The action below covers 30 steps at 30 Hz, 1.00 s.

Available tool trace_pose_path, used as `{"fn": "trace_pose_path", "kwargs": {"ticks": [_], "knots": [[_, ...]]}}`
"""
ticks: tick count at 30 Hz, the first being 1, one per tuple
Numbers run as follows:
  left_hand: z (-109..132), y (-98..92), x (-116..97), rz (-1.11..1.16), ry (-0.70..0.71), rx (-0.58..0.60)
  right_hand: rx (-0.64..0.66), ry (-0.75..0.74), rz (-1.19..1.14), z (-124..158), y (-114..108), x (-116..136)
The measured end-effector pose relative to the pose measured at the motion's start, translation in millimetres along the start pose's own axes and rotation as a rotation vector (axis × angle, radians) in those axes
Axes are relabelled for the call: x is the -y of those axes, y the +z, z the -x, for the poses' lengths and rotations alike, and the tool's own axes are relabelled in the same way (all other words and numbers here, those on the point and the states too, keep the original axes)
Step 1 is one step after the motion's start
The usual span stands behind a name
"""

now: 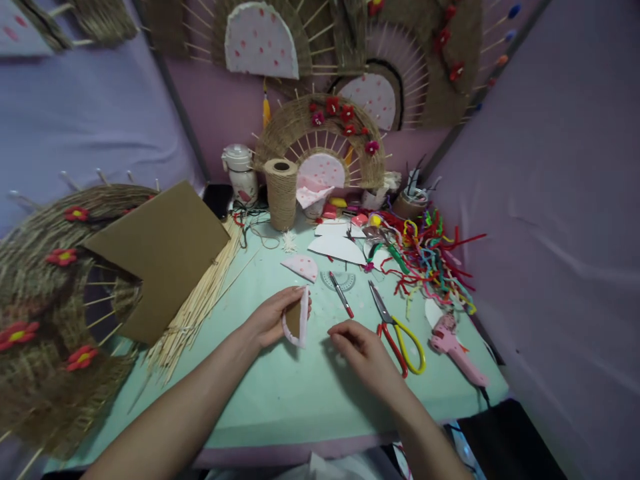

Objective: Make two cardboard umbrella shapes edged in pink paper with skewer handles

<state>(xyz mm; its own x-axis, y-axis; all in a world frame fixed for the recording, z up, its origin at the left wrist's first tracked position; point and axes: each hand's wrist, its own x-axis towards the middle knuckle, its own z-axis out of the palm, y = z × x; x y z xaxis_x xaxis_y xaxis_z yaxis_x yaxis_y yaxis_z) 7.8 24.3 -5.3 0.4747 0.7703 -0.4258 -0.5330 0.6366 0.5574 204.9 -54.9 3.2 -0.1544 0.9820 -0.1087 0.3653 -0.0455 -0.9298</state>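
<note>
My left hand (pixel 273 320) is closed on a half-circle piece of cardboard (pixel 294 319), held upright over the table with its brown back showing. White-pink fabric is folded over its edge. To the right, my right hand (pixel 364 350) hovers with curled fingers, thumb and forefinger close together; nothing shows in them. Beyond my hands lie a second half-circle covered in pink-dotted fabric (pixel 301 267), a red and silver pen (pixel 342 295) and a clear protractor (pixel 343 281). Scissors (pixel 397 330) with one red and one yellow handle rest beside my right hand.
A pink glue gun (pixel 457 348) lies at the right, near tangled pipe cleaners (pixel 435 250). Thin sticks (pixel 200 300) and a cardboard sheet (pixel 167 250) are at the left. A twine spool (pixel 281 197) and a lidded jar (pixel 241 177) stand behind, before a decorated twine fan (pixel 280 127).
</note>
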Motion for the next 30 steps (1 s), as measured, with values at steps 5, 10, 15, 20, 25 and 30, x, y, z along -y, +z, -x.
{"fn": "trace_pose_path", "kwargs": {"ticks": [5, 10, 15, 20, 25, 30], "knots": [[-2, -2.5, -2, -0.025, 0.021, -0.006, 0.106, -0.096, 0.217, 13, -6, 14], [-3, -4.2, -6, -0.009, 0.052, -0.047, 0.041, -0.082, 0.319, 7, -31, 9], [-4, -4.4, -9, 0.013, 0.053, -0.089, -0.205, -0.038, 0.467, -7, -60, -7], [-3, -3.7, -9, 0.017, 0.032, -0.083, -0.244, -0.064, 0.516, -17, -56, -9], [-2, -3.5, -6, -0.045, 0.026, -0.038, -0.132, -0.146, 0.527, -29, -26, 2], [-1, -1.4, -1, -0.12, 0.046, -0.04, -0.116, -0.22, 0.31, -46, 1, 14]]}}
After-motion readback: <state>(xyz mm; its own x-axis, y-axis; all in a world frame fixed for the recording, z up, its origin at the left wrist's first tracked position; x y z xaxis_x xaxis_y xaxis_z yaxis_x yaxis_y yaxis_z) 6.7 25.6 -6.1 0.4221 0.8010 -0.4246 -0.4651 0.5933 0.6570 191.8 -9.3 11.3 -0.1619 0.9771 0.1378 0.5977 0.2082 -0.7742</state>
